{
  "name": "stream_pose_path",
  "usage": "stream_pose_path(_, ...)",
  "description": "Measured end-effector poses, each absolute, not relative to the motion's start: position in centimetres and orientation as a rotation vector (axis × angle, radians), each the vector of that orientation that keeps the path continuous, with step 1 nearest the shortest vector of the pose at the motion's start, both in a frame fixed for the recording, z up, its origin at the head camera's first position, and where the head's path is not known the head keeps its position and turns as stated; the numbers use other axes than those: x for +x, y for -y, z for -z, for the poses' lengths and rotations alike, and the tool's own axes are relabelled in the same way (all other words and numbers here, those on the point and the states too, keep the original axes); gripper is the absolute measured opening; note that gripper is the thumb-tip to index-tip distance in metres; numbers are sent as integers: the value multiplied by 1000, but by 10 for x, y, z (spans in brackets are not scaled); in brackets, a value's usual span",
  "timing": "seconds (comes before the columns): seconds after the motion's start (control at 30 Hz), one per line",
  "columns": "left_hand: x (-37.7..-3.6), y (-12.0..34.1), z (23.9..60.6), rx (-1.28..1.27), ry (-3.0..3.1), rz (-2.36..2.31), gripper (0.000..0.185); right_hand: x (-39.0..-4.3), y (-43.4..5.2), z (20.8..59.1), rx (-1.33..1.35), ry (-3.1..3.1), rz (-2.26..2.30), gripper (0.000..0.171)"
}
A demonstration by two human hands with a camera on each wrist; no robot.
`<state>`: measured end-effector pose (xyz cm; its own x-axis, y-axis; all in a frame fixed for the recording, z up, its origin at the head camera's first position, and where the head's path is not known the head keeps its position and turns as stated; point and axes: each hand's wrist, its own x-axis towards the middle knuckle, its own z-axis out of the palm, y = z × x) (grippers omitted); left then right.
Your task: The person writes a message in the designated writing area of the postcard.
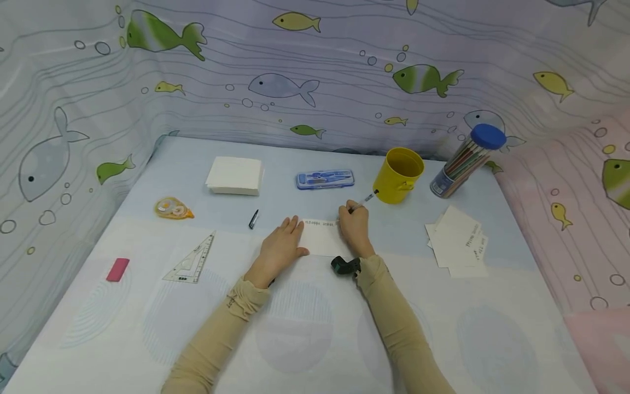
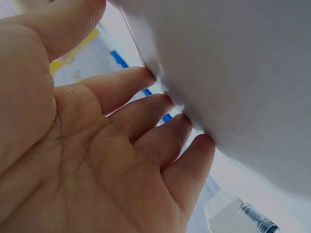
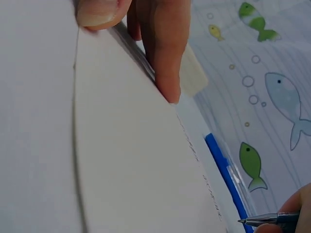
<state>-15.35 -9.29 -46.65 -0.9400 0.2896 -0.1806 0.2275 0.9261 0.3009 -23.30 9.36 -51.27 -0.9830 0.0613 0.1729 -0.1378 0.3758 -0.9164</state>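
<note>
Just a white card [image 1: 322,238], top-edge handwriting.

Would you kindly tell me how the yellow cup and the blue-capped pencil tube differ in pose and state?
The yellow cup stands upright with its mouth open, while the pencil tube leans tilted and is closed by a blue cap. The cup is opaque yellow; the tube is clear, showing coloured pencils inside. Both sit at the far right of the table, untouched by either hand.
</note>
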Motion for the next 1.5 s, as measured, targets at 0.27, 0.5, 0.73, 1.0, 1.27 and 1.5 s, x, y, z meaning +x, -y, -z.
stream_pose_path(0.27, -153, 93, 468, 393, -2857, -391, 77, -230, -96, 511, 79, 2493, -1653, 33)
stream_pose_path(0.5, -154, 94, 467, 389, -2857, -398, 77, -234, -96, 512, 98, 2491, -1667, 34)
stream_pose_path(0.73, -154, 94, 464, 379, -2854, -388, 78, -234, -93, 509, 89, 2526, -1600, 34)
stream_pose_path(1.0, -153, 94, 464, 393, -2853, -398, 77, -232, -94, 510, 91, 2491, -1668, 35)
stream_pose_path(1.27, -152, 94, 463, 396, -2867, -399, 76, -232, -95, 511, 99, 2494, -1657, 34)
stream_pose_path(1.5, -153, 94, 464, 389, -2853, -400, 77, -233, -94, 510, 103, 2535, -1599, 33)
